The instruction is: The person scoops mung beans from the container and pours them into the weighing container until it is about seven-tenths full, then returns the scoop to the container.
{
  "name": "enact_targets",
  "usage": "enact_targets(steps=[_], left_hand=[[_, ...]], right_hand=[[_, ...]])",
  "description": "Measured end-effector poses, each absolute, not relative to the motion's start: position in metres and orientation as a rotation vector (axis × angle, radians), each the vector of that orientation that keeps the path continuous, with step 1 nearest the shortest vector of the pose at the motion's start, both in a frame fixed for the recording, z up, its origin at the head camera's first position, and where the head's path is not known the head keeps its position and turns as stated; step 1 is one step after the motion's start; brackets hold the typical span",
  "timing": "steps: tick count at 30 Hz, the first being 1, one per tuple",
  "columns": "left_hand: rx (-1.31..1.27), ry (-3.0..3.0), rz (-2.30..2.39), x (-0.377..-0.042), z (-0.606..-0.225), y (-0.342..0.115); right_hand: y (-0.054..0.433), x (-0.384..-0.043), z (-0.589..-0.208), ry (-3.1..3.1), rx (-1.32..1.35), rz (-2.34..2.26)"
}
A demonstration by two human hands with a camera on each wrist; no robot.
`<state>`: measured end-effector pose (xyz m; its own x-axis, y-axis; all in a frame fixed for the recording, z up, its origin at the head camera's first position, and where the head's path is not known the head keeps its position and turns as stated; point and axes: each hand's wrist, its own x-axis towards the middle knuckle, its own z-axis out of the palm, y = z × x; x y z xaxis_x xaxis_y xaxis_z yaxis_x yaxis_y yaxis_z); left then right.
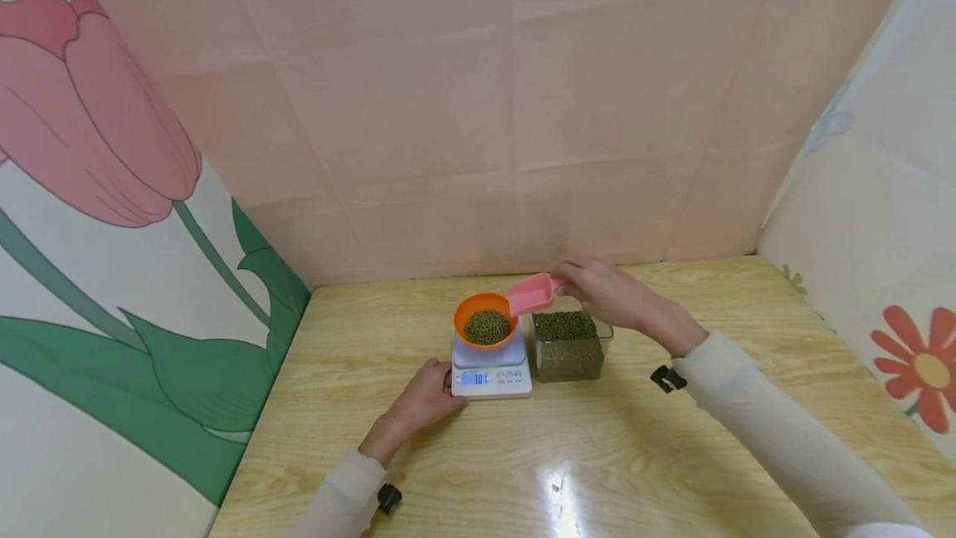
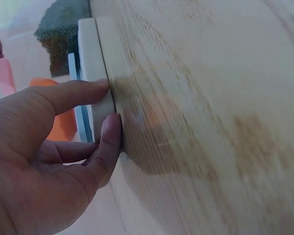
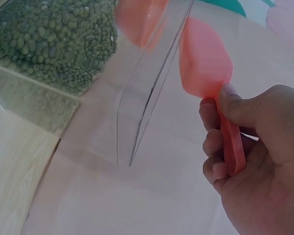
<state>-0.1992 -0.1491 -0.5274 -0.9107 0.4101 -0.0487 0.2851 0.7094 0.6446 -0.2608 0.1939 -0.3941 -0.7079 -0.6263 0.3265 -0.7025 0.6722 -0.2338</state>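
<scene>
Spotter: What does your head view give you?

Operator: I have the left hand [image 1: 429,393] gripping the near left corner of a white scale [image 1: 491,359]. An orange bowl [image 1: 481,303] sits on it with green beans [image 1: 487,327] inside. A clear container [image 1: 569,362] of beans stands just right of the scale, on the wooden table [image 1: 373,355]. The right hand [image 1: 608,293] holds a pink scoop [image 1: 531,295] at the bowl's right rim; I can't tell whether they touch.

Spotter: Left wrist?

Operator: I see thumb and bent fingers gripping the scale's edge, close to the table. The bowl is partly hidden behind the hand.

Spotter: Right wrist?

Operator: Fingers curl round the scoop's handle, thumb near the handle's top. The container is at upper left, heaped with beans.
</scene>
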Motion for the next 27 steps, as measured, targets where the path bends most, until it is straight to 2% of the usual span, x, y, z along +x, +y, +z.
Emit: enact_targets(steps=[27], left_hand=[[0.544, 2.714, 0.999, -0.199, -0.528, -0.151]], right_hand=[[0.228, -0.253, -0.392, -2.640, 1.006, 0.476]])
